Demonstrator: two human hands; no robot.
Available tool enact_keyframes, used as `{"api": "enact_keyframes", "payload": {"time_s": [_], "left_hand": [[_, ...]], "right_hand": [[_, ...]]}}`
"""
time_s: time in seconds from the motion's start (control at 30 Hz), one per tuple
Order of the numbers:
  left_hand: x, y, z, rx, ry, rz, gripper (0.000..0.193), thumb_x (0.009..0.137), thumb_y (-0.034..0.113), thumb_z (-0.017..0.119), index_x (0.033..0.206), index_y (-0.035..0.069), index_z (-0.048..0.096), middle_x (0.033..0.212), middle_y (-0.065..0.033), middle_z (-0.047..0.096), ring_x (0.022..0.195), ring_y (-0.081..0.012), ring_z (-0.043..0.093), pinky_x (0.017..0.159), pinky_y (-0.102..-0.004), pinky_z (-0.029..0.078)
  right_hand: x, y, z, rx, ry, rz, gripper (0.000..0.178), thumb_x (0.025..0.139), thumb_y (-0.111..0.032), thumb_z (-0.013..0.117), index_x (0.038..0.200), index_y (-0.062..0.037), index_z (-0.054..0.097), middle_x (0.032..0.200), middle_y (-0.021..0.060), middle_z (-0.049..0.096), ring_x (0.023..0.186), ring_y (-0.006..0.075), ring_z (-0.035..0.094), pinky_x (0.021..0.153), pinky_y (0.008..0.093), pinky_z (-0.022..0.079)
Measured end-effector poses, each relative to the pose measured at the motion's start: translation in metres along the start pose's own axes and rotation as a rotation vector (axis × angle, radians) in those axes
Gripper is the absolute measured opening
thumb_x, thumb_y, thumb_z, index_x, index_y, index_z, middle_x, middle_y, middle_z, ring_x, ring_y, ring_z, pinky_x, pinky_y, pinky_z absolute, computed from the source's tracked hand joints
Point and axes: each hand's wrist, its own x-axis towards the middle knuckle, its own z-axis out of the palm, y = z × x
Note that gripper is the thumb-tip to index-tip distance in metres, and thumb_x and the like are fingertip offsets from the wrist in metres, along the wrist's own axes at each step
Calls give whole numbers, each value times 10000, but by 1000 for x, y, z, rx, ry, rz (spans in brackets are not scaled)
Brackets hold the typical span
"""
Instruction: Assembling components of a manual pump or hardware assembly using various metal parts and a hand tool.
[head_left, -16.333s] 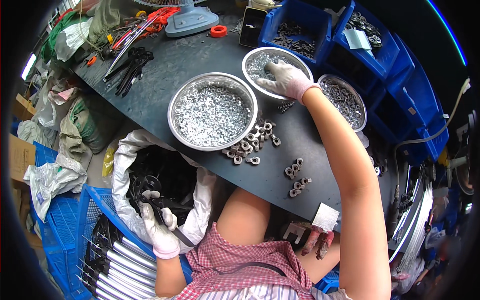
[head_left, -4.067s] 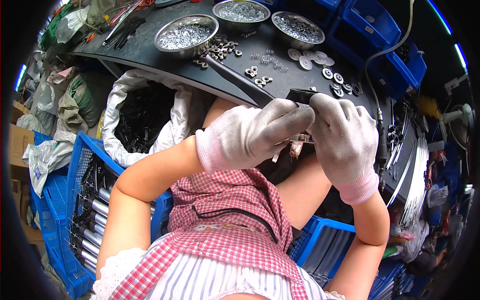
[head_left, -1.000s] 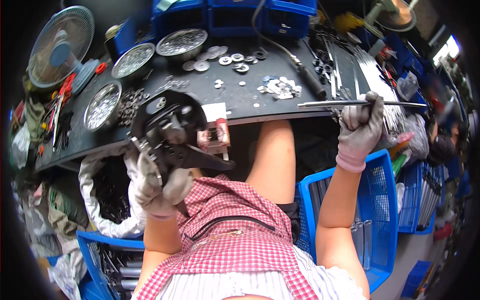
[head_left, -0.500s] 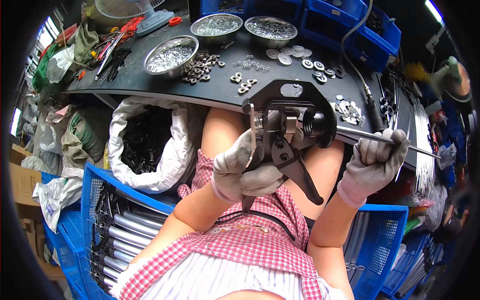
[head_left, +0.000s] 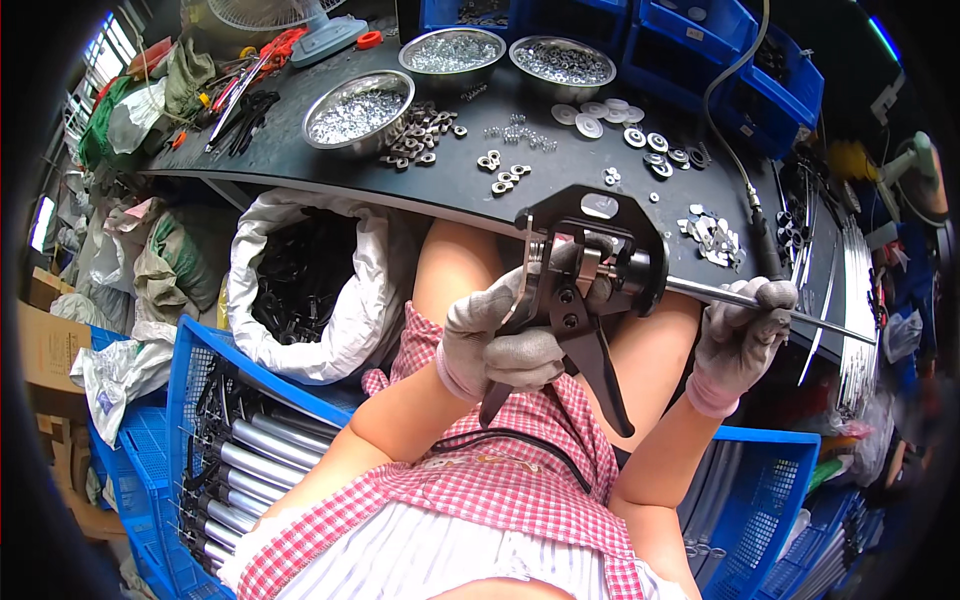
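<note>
My left hand (head_left: 490, 345), in a grey work glove, is closed around the black frame of what looks like a caulking gun (head_left: 570, 315). Two black handle levers (head_left: 600, 385) hang below that frame, above my lap. A shiny metal rod (head_left: 692, 289) runs out of the frame's right side. My gloved right hand (head_left: 740, 340) grips this rod with curled fingers, and its far end (head_left: 840, 327) sticks out beyond the hand. Inside the frame a silvery metal piece (head_left: 588, 268) shows; my left fingers partly hide the rest.
The black bench (head_left: 440, 185) holds metal bowls (head_left: 360, 110) of small parts, springs (head_left: 520, 135), discs (head_left: 590, 125) and white pieces (head_left: 712, 238). A cabled power driver (head_left: 765, 245) stands at right. A white sack (head_left: 250, 290) and blue crates (head_left: 770, 480) flank my legs.
The gun sits slightly lower and has turned a little. My right hand has shifted slightly left along the rod, its fingers now bunched differently. The whole view has moved somewhat.
</note>
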Motion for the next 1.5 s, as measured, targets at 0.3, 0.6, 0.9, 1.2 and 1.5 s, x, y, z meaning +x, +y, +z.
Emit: {"api": "enact_keyframes", "payload": {"time_s": [0.3, 0.6, 0.9, 1.2, 1.5], "left_hand": [[-7, 8, -15, 133, 15, 15, 644, 915, 203, 579, 1471, 146, 261, 1489, -102, 322, 399, -21, 318, 359, -181, 270], [-17, 26, -10, 563, 352, -67, 776, 808, 330, 660, 1410, -16, 314, 1285, -276, 496, 426, -76, 454, 397, -209, 391], [-20, 28, 20, 540, 538, -68, 655, 882, 393, 582, 1317, -69, 422, 1150, -269, 584, 365, -11, 316, 319, -161, 203], [-48, 39, 9, 406, 460, -71, 499, 950, 269, 400, 1341, -42, 410, 1302, -214, 517, 1198, -321, 521, 1045, -464, 389], [-41, 31, 25, 542, 680, -144, 576, 946, 409, 438, 1237, -87, 472, 801, -132, 614, 350, -48, 361, 322, -177, 243]], "right_hand": [[-8, -7, 1, -175, -68, 75, 307, 881, -263, 658, 933, -6, 497, 737, 142, 554, 501, 155, 523, 378, 228, 411], [-10, 9, -10, 112, -165, 505, 197, 910, -177, 598, 955, -33, 471, 773, 190, 560, 539, 202, 546, 416, 259, 418], [-36, 19, 15, 30, -240, 330, 196, 930, -215, 557, 996, -33, 528, 787, 190, 552, 578, 224, 560, 473, 287, 479], [-37, -23, 54, -843, -617, -7, 218, 447, -149, 717, 660, -126, 675, 716, 86, 609, 612, 235, 589, 542, 313, 432], [-36, -21, 56, -986, -867, -133, 221, 458, -85, 698, 663, -103, 618, 621, 56, 518, 492, 220, 504, 430, 320, 357]]}}
